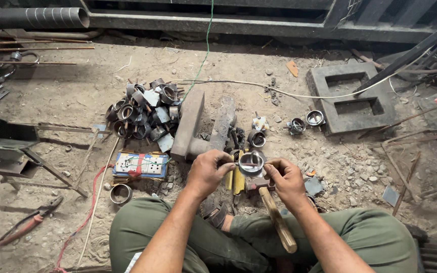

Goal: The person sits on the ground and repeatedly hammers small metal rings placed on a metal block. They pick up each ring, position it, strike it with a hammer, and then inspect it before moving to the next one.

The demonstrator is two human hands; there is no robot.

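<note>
metal ring (251, 163) sits pinched between left hand (208, 172) and right hand (285, 178), both gripping its rim.

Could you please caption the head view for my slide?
Seated on dusty ground, a person holds a metal ring between left hand and right hand, above a hammer.

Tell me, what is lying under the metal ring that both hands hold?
Under the metal ring, held by the left hand and right hand, lie a wooden-handled hammer and yellow pieces on the sandy ground. The hands and ring cover the hammer's head partly.
</note>
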